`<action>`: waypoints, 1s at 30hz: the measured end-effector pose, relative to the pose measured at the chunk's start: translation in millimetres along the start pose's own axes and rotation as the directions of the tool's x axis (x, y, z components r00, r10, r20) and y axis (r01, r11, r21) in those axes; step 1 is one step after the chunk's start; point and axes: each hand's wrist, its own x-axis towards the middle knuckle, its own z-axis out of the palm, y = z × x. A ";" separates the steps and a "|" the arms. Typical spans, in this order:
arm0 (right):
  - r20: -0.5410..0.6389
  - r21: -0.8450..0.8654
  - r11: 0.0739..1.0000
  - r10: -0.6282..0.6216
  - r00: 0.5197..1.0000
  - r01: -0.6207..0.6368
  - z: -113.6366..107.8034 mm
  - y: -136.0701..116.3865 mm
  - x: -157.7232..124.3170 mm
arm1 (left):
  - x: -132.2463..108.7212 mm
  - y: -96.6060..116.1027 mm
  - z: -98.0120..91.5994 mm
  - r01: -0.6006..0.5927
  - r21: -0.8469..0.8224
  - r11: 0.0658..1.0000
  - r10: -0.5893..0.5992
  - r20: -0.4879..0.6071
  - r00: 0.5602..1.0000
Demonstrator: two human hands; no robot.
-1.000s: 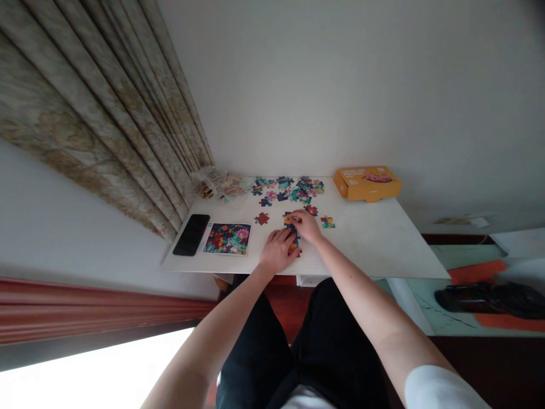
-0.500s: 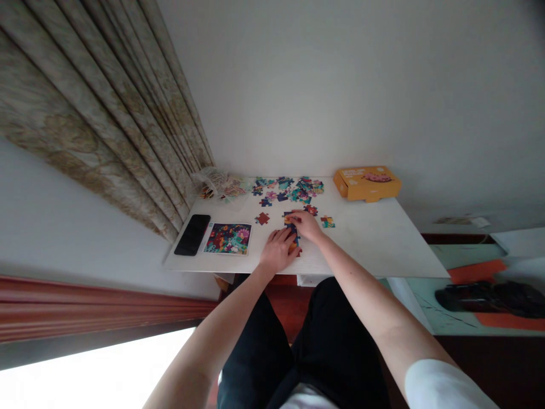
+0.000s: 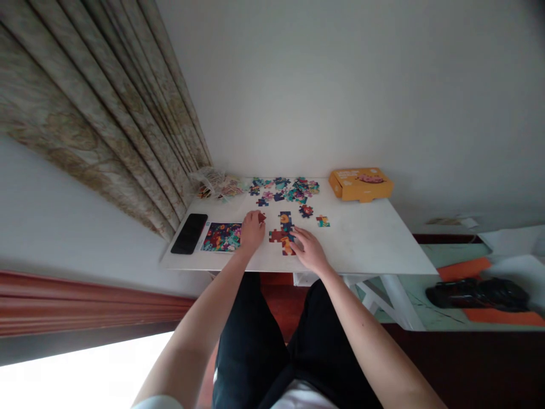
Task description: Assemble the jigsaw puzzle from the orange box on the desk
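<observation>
A: Background?
B: White tabletop (image 3: 366, 247) against a plain wall, loose jigsaw pieces (image 3: 283, 190) at 12 o'clock.
A: Left hand (image 3: 252, 232)?
B: Fingers (image 3: 256, 217) pinching a dark red jigsaw piece (image 3: 261, 217).
A: Right hand (image 3: 310, 251)?
B: Fingers (image 3: 297, 240) spread, touching joined jigsaw pieces (image 3: 284, 234) mid-tabletop.
A: Else?
B: Orange box (image 3: 361, 184) at 2 o'clock, picture card (image 3: 221, 237) and black phone (image 3: 189, 233) at 9.

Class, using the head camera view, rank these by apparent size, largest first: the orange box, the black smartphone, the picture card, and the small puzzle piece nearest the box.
1. Orange box
2. Picture card and black smartphone: too alike to rank
3. Small puzzle piece
</observation>
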 end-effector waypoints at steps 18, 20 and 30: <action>0.037 -0.063 0.998 0.017 0.999 -0.015 -6.2 -6.9 -0.6 | 62.1 1.3 -11.6 0.402 -0.307 0.863 -0.273 0.387 0.881; 0.046 -0.079 0.997 0.005 0.999 -0.001 -6.2 -7.4 -0.6 | 47.0 0.4 -14.1 0.441 -0.483 0.756 -0.263 0.394 0.881; 0.104 -0.219 0.976 0.022 0.994 0.001 -6.0 -16.3 2.6 | -47.0 5.2 -9.6 0.389 -0.532 0.753 -0.206 0.371 0.905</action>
